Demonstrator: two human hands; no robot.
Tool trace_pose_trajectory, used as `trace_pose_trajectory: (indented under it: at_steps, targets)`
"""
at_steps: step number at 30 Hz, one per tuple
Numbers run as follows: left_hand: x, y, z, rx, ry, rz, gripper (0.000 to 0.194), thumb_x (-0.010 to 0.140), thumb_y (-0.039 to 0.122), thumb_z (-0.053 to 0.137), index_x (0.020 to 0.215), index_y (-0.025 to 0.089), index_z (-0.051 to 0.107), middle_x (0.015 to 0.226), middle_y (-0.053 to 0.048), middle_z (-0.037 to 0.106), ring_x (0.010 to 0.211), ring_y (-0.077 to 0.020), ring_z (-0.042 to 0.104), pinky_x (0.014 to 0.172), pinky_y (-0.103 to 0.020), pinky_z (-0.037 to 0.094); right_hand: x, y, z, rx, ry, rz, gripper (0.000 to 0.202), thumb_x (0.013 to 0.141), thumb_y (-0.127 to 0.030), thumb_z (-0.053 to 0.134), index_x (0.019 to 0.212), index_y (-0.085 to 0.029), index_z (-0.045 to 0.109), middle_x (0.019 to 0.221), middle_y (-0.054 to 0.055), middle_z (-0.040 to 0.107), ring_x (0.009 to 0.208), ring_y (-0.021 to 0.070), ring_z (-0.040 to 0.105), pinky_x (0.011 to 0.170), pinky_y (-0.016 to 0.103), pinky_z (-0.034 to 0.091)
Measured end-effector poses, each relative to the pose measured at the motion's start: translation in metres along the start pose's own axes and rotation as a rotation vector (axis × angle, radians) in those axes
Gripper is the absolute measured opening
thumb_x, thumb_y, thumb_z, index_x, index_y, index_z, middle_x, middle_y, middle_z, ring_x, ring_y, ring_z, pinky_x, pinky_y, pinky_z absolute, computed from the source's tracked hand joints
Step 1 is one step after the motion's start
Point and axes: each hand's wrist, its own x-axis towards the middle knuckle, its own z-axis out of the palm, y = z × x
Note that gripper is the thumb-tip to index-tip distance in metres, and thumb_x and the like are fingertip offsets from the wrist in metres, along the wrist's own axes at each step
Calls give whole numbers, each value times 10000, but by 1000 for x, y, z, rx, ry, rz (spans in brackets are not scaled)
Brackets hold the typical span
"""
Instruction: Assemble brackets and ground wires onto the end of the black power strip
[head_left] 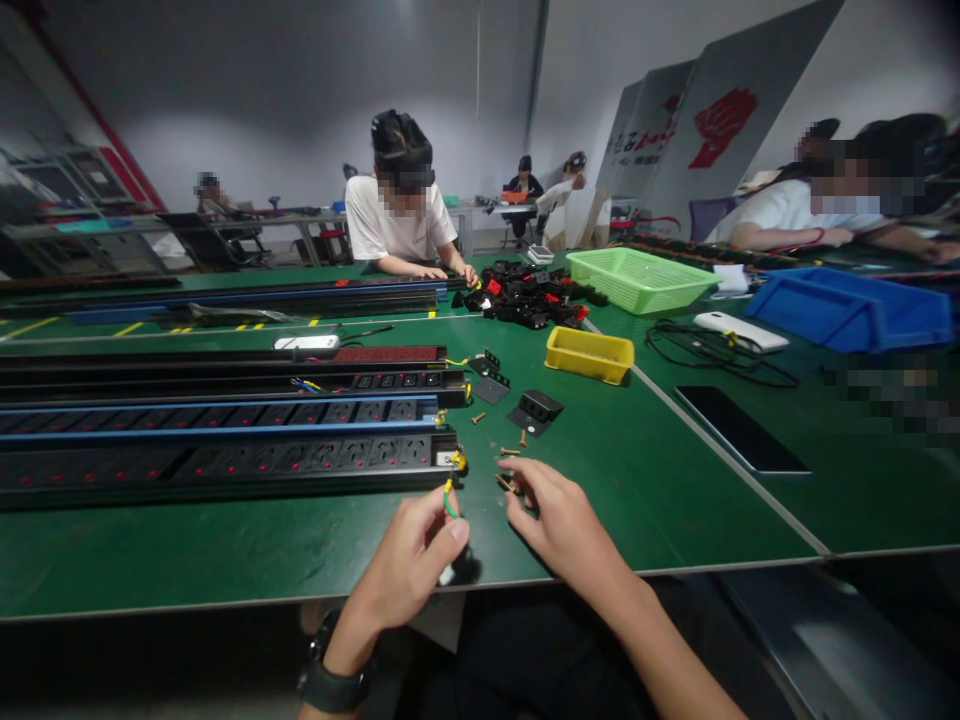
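Observation:
My left hand [424, 550] is closed, with a green-and-yellow wire [450, 500] pinched between thumb and fingers. That wire runs to the right end of the nearest black power strip [315, 460], where a yellow terminal shows. My right hand [551, 505] is at the table just right of the strip, thumb and index finger apart. Brass-coloured screws [507, 484] lie between its fingertips; whether they touch is too small to tell. Another screw [523, 438] lies beyond the fingers. Farther back rests a black end piece [536, 408] with socket openings.
More strips, one blue-edged [225, 415], lie to the left. A yellow bin [589, 355], a green basket [641, 280], a blue bin [847, 308], a phone-like black slab [739, 430] and a cable with a white power bank [741, 332] stand right. A co-worker [401, 225] works opposite beside piled black parts [525, 295].

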Motion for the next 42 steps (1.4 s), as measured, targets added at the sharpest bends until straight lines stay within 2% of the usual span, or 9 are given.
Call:
trace_pose_trajectory:
  at_steps: [5,11,14,24,30,36,42]
  targets:
    - [0,0,1,-5,0,-5,511,981,647,456,739,197,477,646,27,457,608,-130,394,591,-277,268,0,0,-1,-2,-28,-50,247,973,-137,522,1067,-187,744,964,95,707,917,218,678,822,335,544]
    - [0,0,0,-9,1,-8,504,981,639,455,737,199,476,649,24,461,612,-131,397,586,-273,277,-1,2,-1,33,10,-41,231,929,-125,559,998,-200,766,897,71,701,853,200,677,771,307,536]
    - [0,1,0,-7,-2,-3,491,984,621,462,736,197,479,650,24,461,611,-129,396,584,-271,281,0,2,-1,-3,48,1,229,936,-129,556,1003,-191,766,891,73,700,854,207,680,766,309,533]
    - [1,4,1,-6,-1,-8,483,976,611,477,732,194,488,645,27,443,607,-125,389,572,-264,288,-2,2,-2,-58,55,-17,236,945,-130,556,1026,-191,770,912,80,711,881,219,672,797,334,530]
    - [1,3,0,14,8,-19,485,973,618,478,739,194,489,660,20,459,624,-132,400,588,-268,298,-1,-3,-4,-5,-20,-80,230,932,-119,587,1027,-212,774,912,71,725,864,216,639,785,341,523]
    - [1,3,1,19,7,-20,484,975,615,480,736,194,484,664,23,451,623,-130,393,587,-269,288,-1,-5,-5,-23,-5,-71,222,914,-105,588,999,-209,764,895,66,721,858,219,627,781,345,505]
    - [2,3,1,9,0,-20,482,981,614,477,741,195,482,667,24,451,621,-129,388,586,-271,279,-3,-3,-6,-134,64,10,181,906,-112,588,933,-192,748,869,70,712,858,234,624,781,357,489]
